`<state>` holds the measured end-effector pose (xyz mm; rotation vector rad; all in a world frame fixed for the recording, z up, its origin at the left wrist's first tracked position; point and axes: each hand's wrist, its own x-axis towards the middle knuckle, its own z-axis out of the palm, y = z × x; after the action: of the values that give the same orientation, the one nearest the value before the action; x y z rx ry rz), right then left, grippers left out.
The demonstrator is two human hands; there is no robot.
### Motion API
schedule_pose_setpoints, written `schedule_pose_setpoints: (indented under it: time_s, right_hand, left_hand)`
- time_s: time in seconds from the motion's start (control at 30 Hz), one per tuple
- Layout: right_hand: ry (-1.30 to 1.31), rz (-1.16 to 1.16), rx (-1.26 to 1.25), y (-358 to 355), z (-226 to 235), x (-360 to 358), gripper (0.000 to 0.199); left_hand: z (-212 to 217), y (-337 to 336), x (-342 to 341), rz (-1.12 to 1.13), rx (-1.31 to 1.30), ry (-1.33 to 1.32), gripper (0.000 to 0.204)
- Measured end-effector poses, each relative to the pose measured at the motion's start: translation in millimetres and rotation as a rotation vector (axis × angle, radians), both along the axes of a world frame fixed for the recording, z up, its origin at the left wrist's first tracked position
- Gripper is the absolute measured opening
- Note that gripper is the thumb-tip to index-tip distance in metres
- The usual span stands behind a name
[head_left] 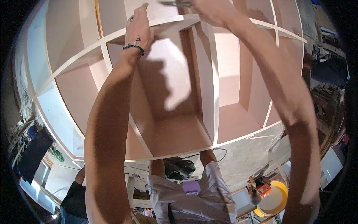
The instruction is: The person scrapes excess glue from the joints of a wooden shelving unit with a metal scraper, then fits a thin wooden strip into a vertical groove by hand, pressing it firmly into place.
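A large wooden cabinet frame [214,89] with pale edge strips and pinkish-brown compartments fills the view before me. My left hand [140,31], with a ring and a dark beaded bracelet [134,47], lies at the horizontal shelf edge, fingers stretched upward and holding nothing. To its right, at the top of the picture, my right hand [214,12] grips a slim dark metal hand tool [169,3] pointing left. The tool's exact kind is unclear, and part of it is inside the hand. Shadows of my arms fall on the back panel [164,71] of the middle compartment.
Behind the cabinet's lower edge lies a grey concrete floor [242,151] with a dark cable [222,155]. A round yellow-rimmed container [281,198] and an orange box [264,191] are at lower right. Another person's dark sleeve [74,198] shows at lower left. Piled scrap [328,108] lines the right.
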<state>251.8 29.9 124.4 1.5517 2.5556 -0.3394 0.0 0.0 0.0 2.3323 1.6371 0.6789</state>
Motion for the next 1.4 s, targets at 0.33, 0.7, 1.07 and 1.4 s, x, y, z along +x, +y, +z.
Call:
schedule_pose_setpoints:
  time_s: [0.33, 0.7, 1.07, 1.4]
  right_hand:
    - [0.908, -1.099, -0.296, -177.5, 21.1, 81.2, 0.028]
    - [0.156, -0.208, 0.072, -63.2, 4.1, 9.3, 0.02]
    - [0.013, 0.161, 0.003, -6.2, 4.4, -68.2, 0.023]
    - [-0.049, 0.145, -0.007, 0.6, -15.3, -65.2, 0.02]
  left_hand:
    - [29.1, -7.3, 71.3, -0.077, -0.127, 0.001, 0.027]
    - [27.8, -10.5, 6.9, 0.012, -0.134, 0.07, 0.038]
    - [31.2, -14.1, -19.5, -0.039, -0.115, 0.032, 0.033]
    - [19.0, -8.5, -16.8, -0.078, -0.143, 0.106, 0.02]
